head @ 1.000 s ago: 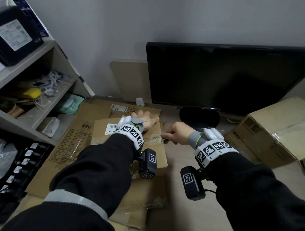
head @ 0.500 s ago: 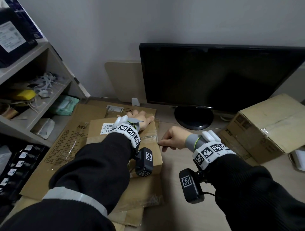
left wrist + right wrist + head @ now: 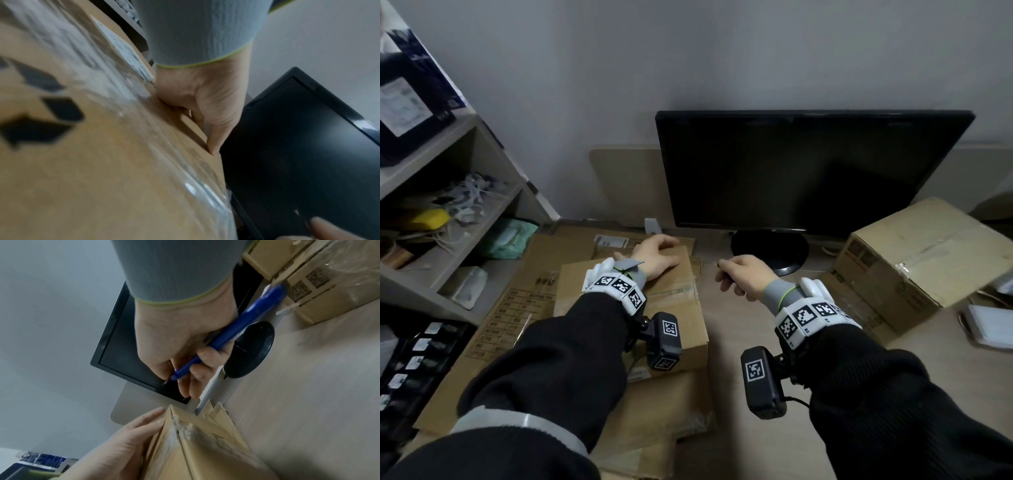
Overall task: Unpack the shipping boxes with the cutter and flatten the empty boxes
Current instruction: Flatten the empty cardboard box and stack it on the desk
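The left hand (image 3: 654, 255) lies on the far top of a small taped cardboard box (image 3: 681, 318), its grip relaxed with fingers resting over the far edge and the thumb pressed on the cardboard, as the left wrist view shows. This box sits on a layer of flattened cardboard (image 3: 517, 308) spread across the left part of the tabletop (image 3: 739, 342), in front of a shelf unit (image 3: 448, 192). The right hand (image 3: 743, 277) hovers just right of the box's far right corner, apart from it, its grip closed around a blue cutter (image 3: 226, 334); the thumb and fingers curl round the handle and the tip points toward the box corner. Clear tape (image 3: 174, 431) runs along the box's top seam. A black monitor (image 3: 808, 171) stands at the far side on a round base. Another sealed cardboard box (image 3: 914, 253) rests on the right of the tabletop, well apart from both hands.
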A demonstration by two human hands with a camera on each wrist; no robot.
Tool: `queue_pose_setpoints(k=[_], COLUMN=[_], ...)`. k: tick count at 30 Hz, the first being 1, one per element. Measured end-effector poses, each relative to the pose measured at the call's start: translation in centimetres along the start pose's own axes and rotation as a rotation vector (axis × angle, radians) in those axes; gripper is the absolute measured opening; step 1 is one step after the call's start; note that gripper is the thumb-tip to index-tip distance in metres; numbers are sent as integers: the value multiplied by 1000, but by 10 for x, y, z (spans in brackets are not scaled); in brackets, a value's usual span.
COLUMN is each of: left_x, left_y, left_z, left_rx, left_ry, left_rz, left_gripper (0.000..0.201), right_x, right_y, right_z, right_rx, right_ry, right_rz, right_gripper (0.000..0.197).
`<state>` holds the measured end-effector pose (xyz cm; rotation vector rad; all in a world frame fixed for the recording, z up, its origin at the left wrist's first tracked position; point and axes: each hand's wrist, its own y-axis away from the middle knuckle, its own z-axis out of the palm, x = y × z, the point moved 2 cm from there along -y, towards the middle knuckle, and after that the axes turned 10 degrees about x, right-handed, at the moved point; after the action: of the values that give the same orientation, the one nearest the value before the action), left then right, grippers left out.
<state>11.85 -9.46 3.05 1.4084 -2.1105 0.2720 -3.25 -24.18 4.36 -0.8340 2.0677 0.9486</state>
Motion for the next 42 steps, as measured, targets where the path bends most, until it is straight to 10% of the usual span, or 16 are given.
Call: queue_pose_setpoints(k=[7,12,17,24,30,42], left_x=[-15,-82,-125,-150,-147,-157], left_y=[23,31,56,75,75,116], left_z=[-45,-93,-111,-101,-118,-166], left_rx=[170,168,-49,-114,-12,102], left_ry=[632,384,-194,149,253,506], left_rz=[26,12,-29,-344,-291,-319], left_gripper=[37,39,97,100,107,41], right_x=[-21,-43,-52,-67,-92,-200], right_y=[10,11,5,3,17,52], right_z=[20,42,68,75,66,65], right_rx=[75,209,258,270,377,493], right_ry=[185,271,361,366,429,447], right_rz=[-180,-167,-65,100,4,-453], right_gripper=[18,20,37,47,42,23])
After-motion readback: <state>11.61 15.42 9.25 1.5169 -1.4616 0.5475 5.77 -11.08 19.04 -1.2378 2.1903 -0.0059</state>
